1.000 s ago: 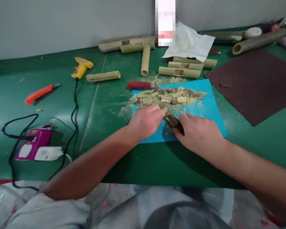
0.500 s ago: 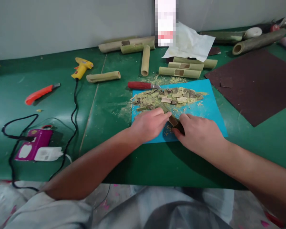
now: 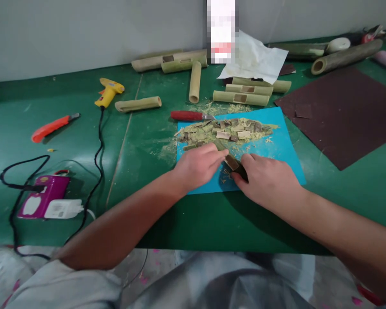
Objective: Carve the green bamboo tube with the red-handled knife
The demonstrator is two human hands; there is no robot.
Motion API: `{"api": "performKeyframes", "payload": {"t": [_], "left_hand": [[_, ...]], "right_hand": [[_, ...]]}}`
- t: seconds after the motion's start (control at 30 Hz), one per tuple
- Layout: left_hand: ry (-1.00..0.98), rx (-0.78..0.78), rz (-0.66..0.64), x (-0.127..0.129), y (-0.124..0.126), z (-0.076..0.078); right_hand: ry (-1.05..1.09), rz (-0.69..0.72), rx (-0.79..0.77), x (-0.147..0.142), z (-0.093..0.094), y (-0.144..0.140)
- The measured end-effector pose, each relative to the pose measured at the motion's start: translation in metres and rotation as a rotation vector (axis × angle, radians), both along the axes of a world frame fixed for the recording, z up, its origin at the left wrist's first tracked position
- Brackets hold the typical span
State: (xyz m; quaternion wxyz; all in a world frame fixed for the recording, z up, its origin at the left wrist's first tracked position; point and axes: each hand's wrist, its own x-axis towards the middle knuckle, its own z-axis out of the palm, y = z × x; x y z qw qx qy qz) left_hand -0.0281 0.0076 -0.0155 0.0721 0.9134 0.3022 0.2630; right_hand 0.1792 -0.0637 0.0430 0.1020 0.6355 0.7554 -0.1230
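Bamboo piece [image 3: 232,162] sits gripped between my left hand [image 3: 197,166] and right hand [image 3: 266,179], both clenched on it over the blue mat [image 3: 276,148], bamboo chips [image 3: 223,130] just beyond.

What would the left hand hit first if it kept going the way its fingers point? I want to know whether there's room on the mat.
The left hand points right, at the small bamboo piece held by the right hand; it seems to touch it already.

Even, soft light; slight blur, edge distortion.
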Motion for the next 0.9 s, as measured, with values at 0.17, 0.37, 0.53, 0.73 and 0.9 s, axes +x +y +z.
{"api": "performKeyframes", "payload": {"t": [0.17, 0.37, 0.53, 0.73, 0.9], "left_hand": [[0.006, 0.079, 0.019, 0.0018, 0.0011, 0.0015], [-0.005, 0.086, 0.044, 0.001, 0.0011, -0.0003], [0.018, 0.065, 0.065, 0.0022, -0.0008, -0.0017], [0.021, 0.086, 0.053, 0.0019, -0.0025, -0.0011], [0.048, 0.068, 0.026, 0.0015, -0.0027, 0.0001]], "right_hand": [[0.0, -0.004, -0.003, 0.0012, -0.0006, 0.0001], [0.005, -0.009, -0.017, 0.0009, 0.0012, -0.0005], [0.001, -0.006, -0.007, 0.0002, 0.0007, -0.0006], [0.007, -0.002, -0.002, -0.0004, -0.001, -0.0001], [0.003, 0.001, -0.014, -0.0001, -0.0003, 0.0]]}}
